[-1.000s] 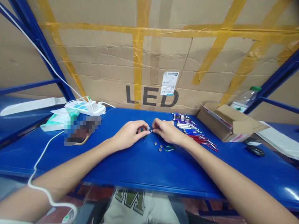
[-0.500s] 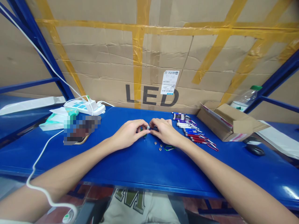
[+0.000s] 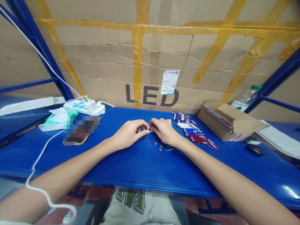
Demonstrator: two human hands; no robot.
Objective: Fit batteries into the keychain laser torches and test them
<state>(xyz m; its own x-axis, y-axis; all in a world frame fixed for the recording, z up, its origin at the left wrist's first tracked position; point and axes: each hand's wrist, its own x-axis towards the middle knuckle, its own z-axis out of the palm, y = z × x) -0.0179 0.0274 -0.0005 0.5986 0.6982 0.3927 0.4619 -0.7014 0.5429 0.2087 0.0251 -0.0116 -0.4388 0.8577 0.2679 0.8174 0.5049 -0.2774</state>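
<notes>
My left hand (image 3: 127,133) is closed around a small green keychain flashlight (image 3: 145,135), mostly hidden by the fingers, its silver end (image 3: 148,127) poking out toward the right. Close against that end, the fingers of my right hand (image 3: 164,128) are pinched together. A tiny silver piece, perhaps a button cell, shows at the right fingertips. Three button cells (image 3: 160,149) lie on the blue table (image 3: 131,168) just below the hands. A green carabiner (image 3: 169,148) rests beside them, partly covered by my right wrist.
Keychain flashlights (image 3: 197,138) in several colours lie in a column on the right. Beyond them are an open cardboard box (image 3: 215,125), a black mouse (image 3: 255,149) and a bottle (image 3: 246,97). At left sit a phone (image 3: 81,131), a tissue pack (image 3: 51,123) and a power strip (image 3: 79,107).
The right fingertips have shifted slightly at the flashlight's end, and a tiny silver piece now shows there. The left hand keeps its hold; the things on the table stay put.
</notes>
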